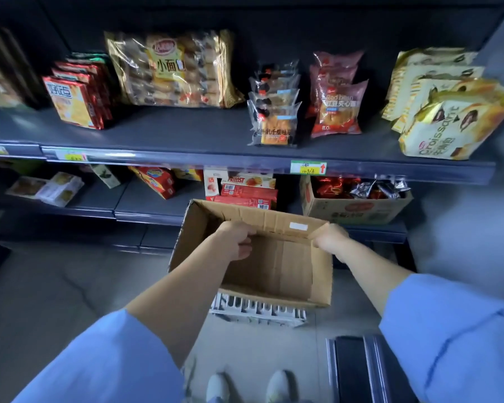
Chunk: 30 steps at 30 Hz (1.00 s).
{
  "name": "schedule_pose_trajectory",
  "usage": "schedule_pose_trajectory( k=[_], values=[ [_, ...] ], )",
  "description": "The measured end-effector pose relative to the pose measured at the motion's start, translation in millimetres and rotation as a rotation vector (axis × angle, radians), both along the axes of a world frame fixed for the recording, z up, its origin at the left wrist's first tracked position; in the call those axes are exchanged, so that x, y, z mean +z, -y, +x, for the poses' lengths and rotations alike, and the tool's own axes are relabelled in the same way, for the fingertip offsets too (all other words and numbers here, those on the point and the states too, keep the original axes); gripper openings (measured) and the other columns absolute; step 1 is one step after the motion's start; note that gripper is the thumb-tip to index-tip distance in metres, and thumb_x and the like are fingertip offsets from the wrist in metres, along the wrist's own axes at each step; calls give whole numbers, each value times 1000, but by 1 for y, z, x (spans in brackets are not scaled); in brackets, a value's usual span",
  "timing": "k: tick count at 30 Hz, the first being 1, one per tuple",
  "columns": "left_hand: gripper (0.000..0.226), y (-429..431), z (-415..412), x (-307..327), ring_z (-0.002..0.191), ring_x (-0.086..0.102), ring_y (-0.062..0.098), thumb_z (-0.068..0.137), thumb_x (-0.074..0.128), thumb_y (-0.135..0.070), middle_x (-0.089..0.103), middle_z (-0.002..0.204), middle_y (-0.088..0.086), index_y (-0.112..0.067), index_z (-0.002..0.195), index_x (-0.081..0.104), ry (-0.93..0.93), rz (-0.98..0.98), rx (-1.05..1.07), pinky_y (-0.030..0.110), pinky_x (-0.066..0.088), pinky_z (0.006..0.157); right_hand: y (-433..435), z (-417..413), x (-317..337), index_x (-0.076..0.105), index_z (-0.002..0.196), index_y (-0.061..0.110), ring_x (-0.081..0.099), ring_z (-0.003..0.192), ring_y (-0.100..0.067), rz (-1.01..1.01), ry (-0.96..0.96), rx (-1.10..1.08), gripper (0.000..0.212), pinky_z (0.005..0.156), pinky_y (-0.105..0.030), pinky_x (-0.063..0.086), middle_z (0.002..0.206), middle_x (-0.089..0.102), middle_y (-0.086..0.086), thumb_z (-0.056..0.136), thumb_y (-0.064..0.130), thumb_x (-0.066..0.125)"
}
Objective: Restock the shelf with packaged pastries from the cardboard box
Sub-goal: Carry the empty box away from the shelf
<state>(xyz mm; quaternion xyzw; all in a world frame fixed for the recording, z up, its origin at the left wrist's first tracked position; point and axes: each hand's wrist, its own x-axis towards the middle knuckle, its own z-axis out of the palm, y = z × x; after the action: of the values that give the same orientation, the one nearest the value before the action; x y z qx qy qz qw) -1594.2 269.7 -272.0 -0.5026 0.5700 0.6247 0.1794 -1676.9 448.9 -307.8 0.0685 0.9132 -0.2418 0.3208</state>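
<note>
shelf [186, 132] runs left-right across the view, upper deck stocked w/ packaged pastries: big clear bread bag [172, 68] toward the back left-of-centre, croissant bags [448, 117] at the right end, red bean buns [336, 109] and a row of clear toast packs [274, 112] btwn them, the front pack near the front edge. wide bare patch along the front edge left of the toast packs.

cardboard box [245, 274] sits below that deck, on a white crate [256, 311], long axis roughly left-right, open top facing up; inside looks empty, no packs visible. so shelf lies up and ahead of the box, both hands equally near.

left hand [236, 242] curled shut over the far rim near the left corner. right hand [330, 238] clamped on the far right corner. judging by this, restock looks done, or nearly; next move prob. lifting the box clear.
</note>
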Motion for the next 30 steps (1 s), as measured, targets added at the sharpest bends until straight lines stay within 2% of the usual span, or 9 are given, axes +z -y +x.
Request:
schedule_pose_trajectory(
  k=[3, 6, 10, 15, 19, 22, 24, 28, 30],
  values=[
    [9, 2, 14, -19, 72, 54, 22, 90, 59, -9, 53, 84, 9, -5, 82, 57, 34, 17, 39, 33, 48, 79, -5, 13, -22, 56, 123, 3, 61, 103, -32, 52, -2, -30, 37, 76, -33, 48, 113, 61, -13, 91, 14, 44],
    [7, 4, 27, -35, 79, 57, 23, 89, 60, -5, 51, 79, 9, -4, 83, 58, 82, -11, 44, 32, 51, 81, -5, 22, -38, 51, 129, 3, 59, 110, -35, 89, -22, -66, 39, 89, -37, 50, 124, 59, -17, 94, 19, 40],
    [22, 8, 45, -47, 57, 55, 18, 92, 57, -3, 49, 69, 9, -3, 71, 52, 202, 23, -26, 30, 54, 60, -10, 28, -53, 35, 139, 1, 54, 118, -37, 149, -25, -70, 44, 92, -40, 47, 134, 51, -19, 96, 12, 39],
    [24, 11, 50, -59, 53, 52, 15, 95, 54, -5, 48, 64, 7, -4, 71, 52, 176, 23, -84, 24, 51, 41, -24, 28, -74, 56, 117, -5, 56, 87, -32, 161, 43, -74, 29, 70, -33, 46, 90, 59, -15, 93, -1, 40],
    [26, 13, 56, -68, 49, 53, 17, 94, 55, -9, 49, 63, 7, -4, 69, 52, 219, -5, -130, 27, 53, 49, -20, 28, -74, 57, 113, -6, 60, 96, -36, 173, 16, -63, 27, 70, -33, 47, 101, 62, -20, 91, -4, 42],
    [36, 19, 65, -68, 27, 54, 15, 98, 50, -19, 55, 50, 7, -2, 66, 51, 289, -1, -205, 21, 49, 35, -8, 26, -55, 57, 106, -3, 56, 84, -32, 175, 0, -24, 21, 68, -33, 47, 74, 50, -10, 90, -2, 44],
    [42, 27, 71, -62, 26, 55, 17, 99, 47, -27, 57, 47, 10, 0, 67, 49, 325, 34, -206, 22, 48, 33, 5, 23, -40, 54, 100, 2, 55, 81, -32, 156, -19, 1, 14, 64, -34, 47, 76, 50, -11, 90, 0, 44],
    [42, 60, 83, -42, 62, 58, 26, 94, 56, -35, 54, 73, 16, 1, 74, 45, 313, -8, -50, 34, 59, 75, 46, 24, -4, 53, 102, -1, 61, 87, -34, 43, -34, 41, 16, 71, -39, 58, 100, 60, -14, 89, 5, 45],
    [33, 81, 92, -30, 74, 60, 29, 93, 59, -28, 55, 85, 16, 2, 85, 48, 237, 25, 149, 35, 56, 78, 72, 26, 11, 54, 106, 0, 62, 93, -34, -3, -22, 86, 20, 77, -42, 59, 103, 61, -14, 87, 6, 50]
  ],
)
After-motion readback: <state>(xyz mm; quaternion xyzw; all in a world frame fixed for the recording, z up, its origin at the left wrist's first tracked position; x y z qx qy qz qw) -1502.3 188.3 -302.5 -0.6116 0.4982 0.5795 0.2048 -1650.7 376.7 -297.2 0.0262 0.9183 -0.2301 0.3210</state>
